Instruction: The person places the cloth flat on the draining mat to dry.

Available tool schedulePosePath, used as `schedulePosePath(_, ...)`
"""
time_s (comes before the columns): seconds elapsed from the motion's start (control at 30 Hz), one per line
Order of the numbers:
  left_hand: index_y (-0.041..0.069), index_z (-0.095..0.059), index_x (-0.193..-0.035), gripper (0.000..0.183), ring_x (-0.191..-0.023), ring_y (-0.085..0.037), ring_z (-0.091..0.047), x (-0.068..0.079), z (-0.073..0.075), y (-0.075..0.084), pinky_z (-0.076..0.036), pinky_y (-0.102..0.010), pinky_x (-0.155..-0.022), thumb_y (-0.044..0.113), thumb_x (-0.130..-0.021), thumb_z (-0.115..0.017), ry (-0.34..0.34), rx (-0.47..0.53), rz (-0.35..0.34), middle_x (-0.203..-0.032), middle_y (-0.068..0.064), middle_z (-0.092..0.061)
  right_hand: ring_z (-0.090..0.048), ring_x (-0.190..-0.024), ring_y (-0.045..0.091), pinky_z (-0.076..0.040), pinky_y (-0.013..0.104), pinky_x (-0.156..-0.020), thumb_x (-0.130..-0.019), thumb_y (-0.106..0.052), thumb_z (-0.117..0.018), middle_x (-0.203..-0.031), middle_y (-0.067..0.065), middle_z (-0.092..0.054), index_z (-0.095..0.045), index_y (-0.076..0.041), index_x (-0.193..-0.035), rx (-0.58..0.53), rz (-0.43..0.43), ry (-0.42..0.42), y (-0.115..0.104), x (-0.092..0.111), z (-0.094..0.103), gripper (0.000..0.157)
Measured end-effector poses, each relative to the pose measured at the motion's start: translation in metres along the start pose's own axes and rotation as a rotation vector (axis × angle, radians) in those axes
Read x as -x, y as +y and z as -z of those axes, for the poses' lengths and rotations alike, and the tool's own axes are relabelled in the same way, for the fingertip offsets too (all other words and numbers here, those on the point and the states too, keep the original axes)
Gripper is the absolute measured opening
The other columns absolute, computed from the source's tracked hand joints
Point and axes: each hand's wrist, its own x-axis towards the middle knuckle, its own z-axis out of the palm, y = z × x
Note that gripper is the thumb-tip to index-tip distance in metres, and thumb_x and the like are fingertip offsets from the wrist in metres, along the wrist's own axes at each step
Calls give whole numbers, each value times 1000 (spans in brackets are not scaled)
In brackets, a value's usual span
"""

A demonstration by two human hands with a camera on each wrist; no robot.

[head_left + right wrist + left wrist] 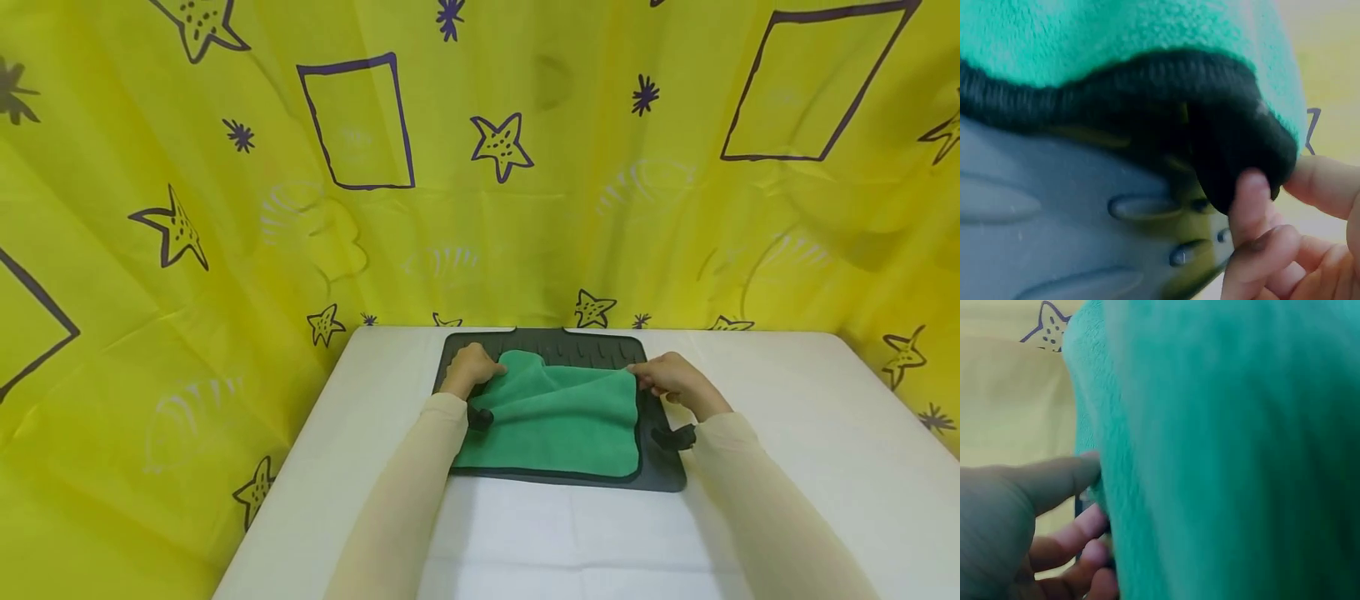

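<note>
A green cloth (570,425) with a dark stitched edge lies over a dark grey ridged mat (663,467). My left hand (471,369) pinches the cloth's far left part between thumb and fingers; in the left wrist view the green fabric (1210,450) fills most of the picture beside the thumb. At the far right corner my right hand (671,379) pinches the cloth's edge. The right wrist view shows that corner raised off the mat, with the black edging (1166,78) and dark underside between thumb and fingers. Folds run across the cloth from the left hand.
The mat rests on a white table (787,400), near its back edge. Behind and to the left hangs a yellow curtain (442,225) with drawn stars and frames. A dark strap (675,437) is at the right wrist, and another dark strap (480,418) at the left.
</note>
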Motion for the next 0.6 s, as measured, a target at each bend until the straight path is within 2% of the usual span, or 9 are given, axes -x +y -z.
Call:
schedulePosePath(0.07,6,-68,-99,34,-91,-34,-61,1,-1,2,-47,-50,-87,35,-83,-74,23,31,28,-99,-13,-65,-42,-55,9,-29,23,-48,-95,-34,-54,-59,-6,-50,-60,-13,-72,-4,19,0,-1,0,-2,32)
schedulePosePath(0.1,6,-68,-99,33,-93,-34,-61,1,-1,2,-48,-50,-88,34,-82,-75,32,43,30,-100,-13,-66,-42,-56,10,-30,23,-48,-95,-33,-55,-59,-6,-48,-59,-14,-73,-4,34,-1,-2,1,-2,30)
schedulePosePath(0.2,8,-68,-82,22,-81,-27,-62,2,0,2,-51,-40,-76,28,-81,-76,54,106,14,-86,-8,-66,-45,-61,13,-30,25,-51,-95,-30,-55,-62,-5,-49,-59,-13,-80,-5,89,7,-6,4,-2,23)
schedulePosePath(0.3,9,-67,-71,21,-71,-20,-58,0,5,1,-48,-32,-64,24,-81,-77,78,151,-32,-75,-4,-62,-49,-67,17,-32,28,-56,-96,-30,-55,-66,-3,-50,-60,-9,-92,-5,156,32,-14,11,1,21)
schedulePosePath(0.4,7,-71,-81,16,-80,-23,-61,1,14,1,-50,-32,-69,23,-82,-76,96,190,-53,-87,-7,-67,-53,-74,19,-34,29,-60,-96,-32,-56,-71,-3,-53,-58,-5,-105,5,192,67,-22,18,6,28)
schedulePosePath(0.5,4,-71,-98,23,-95,-28,-63,4,26,1,-52,-37,-78,22,-84,-74,111,215,-55,-107,-13,-67,-52,-79,20,-36,30,-64,-96,-34,-55,-78,-3,-54,-55,-3,-117,26,204,92,-26,21,10,37)
schedulePosePath(0.6,5,-70,-103,26,-99,-30,-61,8,34,-1,-51,-38,-80,22,-85,-73,137,216,-49,-112,-13,-66,-50,-84,23,-36,31,-66,-97,-35,-53,-84,1,-53,-52,-2,-124,37,197,111,-24,21,11,42)
